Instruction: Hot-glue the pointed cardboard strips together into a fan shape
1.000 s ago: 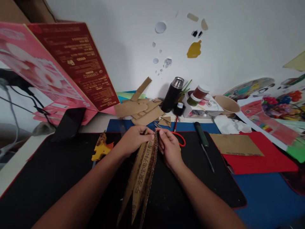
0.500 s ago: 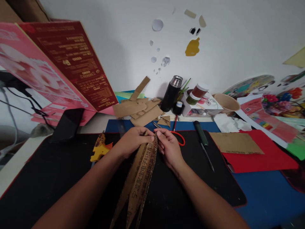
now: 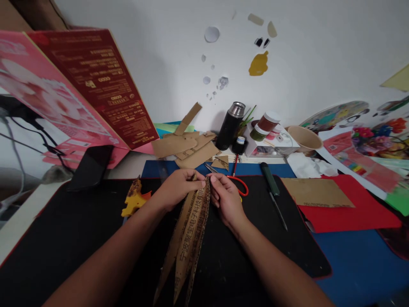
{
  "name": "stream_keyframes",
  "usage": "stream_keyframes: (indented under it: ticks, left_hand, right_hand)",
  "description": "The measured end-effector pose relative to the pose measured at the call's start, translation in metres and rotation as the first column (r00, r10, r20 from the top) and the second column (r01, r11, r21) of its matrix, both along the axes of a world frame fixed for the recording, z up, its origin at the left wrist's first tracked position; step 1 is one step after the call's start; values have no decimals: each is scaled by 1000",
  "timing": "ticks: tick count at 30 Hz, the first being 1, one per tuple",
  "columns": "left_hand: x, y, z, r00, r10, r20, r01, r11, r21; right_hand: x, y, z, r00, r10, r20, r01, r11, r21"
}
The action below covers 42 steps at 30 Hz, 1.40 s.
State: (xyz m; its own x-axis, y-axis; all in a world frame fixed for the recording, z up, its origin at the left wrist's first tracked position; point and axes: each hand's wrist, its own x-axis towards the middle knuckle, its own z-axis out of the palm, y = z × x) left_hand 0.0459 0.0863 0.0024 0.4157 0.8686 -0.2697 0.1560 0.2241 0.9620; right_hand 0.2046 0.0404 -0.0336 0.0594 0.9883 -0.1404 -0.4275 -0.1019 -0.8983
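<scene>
Long pointed cardboard strips (image 3: 191, 238) with printed characters hang toward me, joined or bunched at their far end. My left hand (image 3: 181, 187) pinches that end from the left, thumb and forefinger closed on it. From the other side, my right hand (image 3: 226, 197) grips the same end between thumb and fingers. The strips fan apart lower down, where their near tips spread. Partly behind my right hand lie scissors with a red handle (image 3: 240, 184). A yellow glue gun (image 3: 133, 198) rests left of my left forearm. The exact join under my fingertips is hidden.
A black mat (image 3: 105, 230) covers the near table. On its right lies a craft knife (image 3: 273, 187), beside red paper (image 3: 348, 217) with a cardboard piece on it. Behind stand a black thermos (image 3: 227, 130), paint jars (image 3: 267, 121) and cardboard scraps (image 3: 175, 146). A phone (image 3: 91, 166) sits left.
The near ends of the cardboard strips have swung slightly to the right. Both hands keep their hold at almost the same spot.
</scene>
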Motion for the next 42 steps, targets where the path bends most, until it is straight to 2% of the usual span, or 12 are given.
stream_keyframes:
  ticks: [5,11,15,19,23,30,33,42]
  left_hand:
    - [1,1,-3,1000,24,9,-24,1000,7]
    - [-1,5,-2,971,220,92,-226,972,63]
    - [-2,5,3,950,309,42,-311,935,170]
    - [0,2,6,951,308,-5,-299,927,225]
    - [1,1,4,956,295,-8,-285,931,229]
    - [3,2,0,961,235,149,-246,967,63]
    - [1,4,2,966,226,129,-237,969,75]
    - [-10,4,12,1000,2,1,-2,991,137]
  right_hand:
    - [-2,-1,-1,999,1,34,-1,1000,-10]
    - [-1,-2,0,998,47,31,-48,998,30]
    - [-3,-6,-2,988,110,112,-114,993,25]
    - [-3,-8,-3,972,160,173,-166,986,25]
    - [-2,-7,-2,973,137,185,-143,989,21]
    - [0,-3,-3,988,55,145,-54,998,-12]
    - [2,-1,-3,992,43,119,-42,999,-13]
    - [5,0,-3,996,23,89,-22,1000,-20]
